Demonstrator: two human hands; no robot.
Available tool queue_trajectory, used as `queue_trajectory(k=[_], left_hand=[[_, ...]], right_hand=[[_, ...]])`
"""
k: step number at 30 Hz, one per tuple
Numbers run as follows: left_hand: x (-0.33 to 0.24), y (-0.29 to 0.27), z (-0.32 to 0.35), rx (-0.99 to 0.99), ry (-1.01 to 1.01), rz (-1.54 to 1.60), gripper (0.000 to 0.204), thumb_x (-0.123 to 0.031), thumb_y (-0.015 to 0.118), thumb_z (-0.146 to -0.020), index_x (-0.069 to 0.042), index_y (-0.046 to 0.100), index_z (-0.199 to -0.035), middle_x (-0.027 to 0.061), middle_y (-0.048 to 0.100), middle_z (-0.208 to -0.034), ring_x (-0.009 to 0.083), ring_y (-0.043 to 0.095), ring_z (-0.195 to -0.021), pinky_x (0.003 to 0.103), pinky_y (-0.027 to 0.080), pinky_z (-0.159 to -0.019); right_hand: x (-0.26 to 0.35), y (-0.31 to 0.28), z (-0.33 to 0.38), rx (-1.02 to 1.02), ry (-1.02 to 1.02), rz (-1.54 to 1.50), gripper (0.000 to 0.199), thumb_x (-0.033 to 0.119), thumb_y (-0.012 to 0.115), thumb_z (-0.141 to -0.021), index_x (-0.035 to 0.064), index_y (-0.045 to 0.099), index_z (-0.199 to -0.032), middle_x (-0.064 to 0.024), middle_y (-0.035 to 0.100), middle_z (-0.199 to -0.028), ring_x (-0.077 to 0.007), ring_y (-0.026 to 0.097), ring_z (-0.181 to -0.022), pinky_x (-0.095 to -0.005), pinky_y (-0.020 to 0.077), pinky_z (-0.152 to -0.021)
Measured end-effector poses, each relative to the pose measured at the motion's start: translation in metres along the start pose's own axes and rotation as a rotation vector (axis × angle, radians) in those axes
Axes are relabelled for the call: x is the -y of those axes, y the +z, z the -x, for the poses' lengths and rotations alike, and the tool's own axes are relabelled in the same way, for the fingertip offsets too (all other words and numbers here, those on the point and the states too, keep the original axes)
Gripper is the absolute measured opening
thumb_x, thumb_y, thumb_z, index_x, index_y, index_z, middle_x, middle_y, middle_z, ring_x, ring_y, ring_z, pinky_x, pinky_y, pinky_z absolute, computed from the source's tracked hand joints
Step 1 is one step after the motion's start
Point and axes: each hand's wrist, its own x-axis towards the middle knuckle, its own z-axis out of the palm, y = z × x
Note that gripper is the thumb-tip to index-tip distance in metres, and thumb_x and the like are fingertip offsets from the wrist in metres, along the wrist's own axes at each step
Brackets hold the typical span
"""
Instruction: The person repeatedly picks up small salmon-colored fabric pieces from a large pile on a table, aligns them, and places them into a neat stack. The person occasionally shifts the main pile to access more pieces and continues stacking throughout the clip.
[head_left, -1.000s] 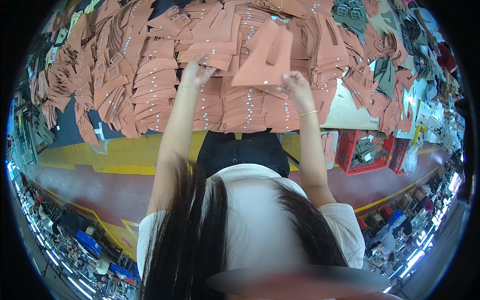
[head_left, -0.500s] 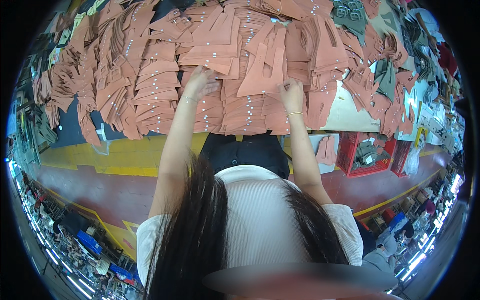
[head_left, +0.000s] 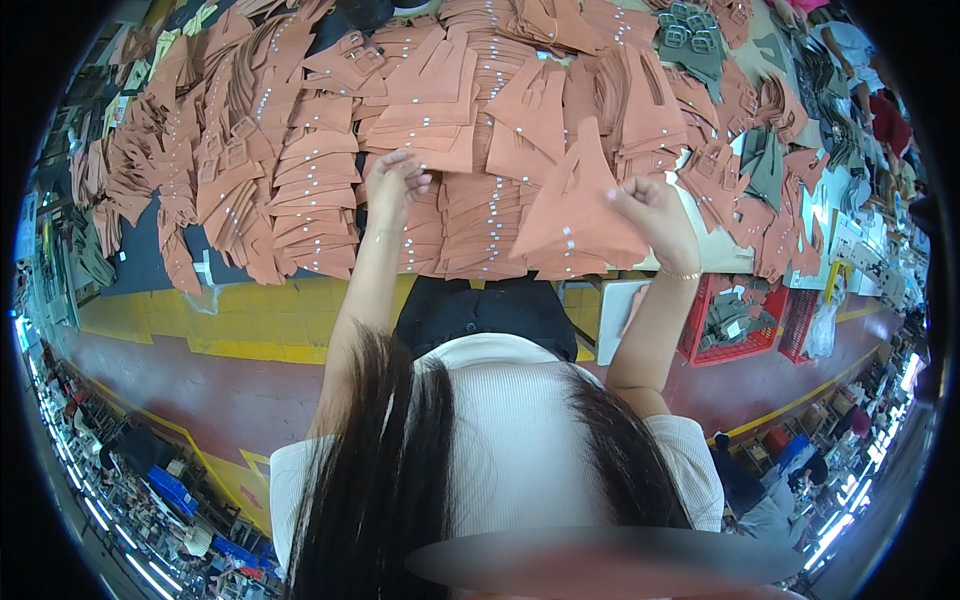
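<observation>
My right hand (head_left: 655, 215) pinches the right side of a salmon-coloured leather cut piece (head_left: 570, 222), a wedge shape with a slit and small white marks along its wide lower edge. This piece hangs tilted over the stacks at the table's near edge. Further left, my left hand (head_left: 397, 185) has loosely bent fingers, slightly apart, with nothing visible in them. Its fingertips are by the lower left edge of a stack of similar slit pieces (head_left: 425, 115). Another slit piece (head_left: 530, 110) lies on the stack between my hands.
Many overlapping rows of salmon pieces (head_left: 315, 200) cover the table. Green pieces with buckles (head_left: 690, 40) lie at the far right. Below the table's right side stands a red crate (head_left: 735, 352) holding green pieces. A white box (head_left: 612, 325) is beside it.
My right hand has lifted a slit piece off the middle stack and brought it right and nearer to me. My left hand has shifted slightly nearer, its fingers more bent.
</observation>
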Motion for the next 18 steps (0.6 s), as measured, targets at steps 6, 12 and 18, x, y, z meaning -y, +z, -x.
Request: queue_trajectory(k=[6,12,18], left_hand=[[-0.059,0.023,0.085,0.165,0.231,-0.345,0.029,-0.002,0.051,-0.084,0.0,0.056,-0.112,0.0053,0.062,-0.083,0.014,0.064,-0.075,0.028,0.055,-0.066],[-0.052,0.11,0.052,0.434,0.444,-0.211,0.032,-0.005,0.056,-0.084,0.0,0.057,-0.116,0.0063,0.061,-0.087,0.0126,0.063,-0.076,0.026,0.054,-0.068],[0.013,0.126,0.006,0.289,0.294,-0.301,0.046,-0.006,0.059,-0.085,0.001,0.047,-0.129,0.0085,0.061,-0.106,0.0172,0.061,-0.088,0.03,0.052,-0.079]], right_hand=[[0.005,-0.027,0.043,0.122,0.045,0.134,0.022,0.016,0.067,-0.086,0.0016,0.055,-0.075,0.0095,0.045,-0.06,0.0006,0.033,-0.053,-0.0198,0.0251,-0.044],[0.017,-0.036,0.063,0.165,-0.025,0.263,0.022,0.014,0.067,-0.086,-0.0004,0.053,-0.077,0.0071,0.047,-0.061,0.0005,0.036,-0.054,-0.0184,0.0278,-0.046],[0.023,0.0,0.064,-0.01,-0.265,-0.21,0.014,0.005,0.064,-0.086,0.0031,0.051,-0.081,0.0017,0.056,-0.078,-0.0026,0.048,-0.067,-0.018,0.0399,-0.062]])
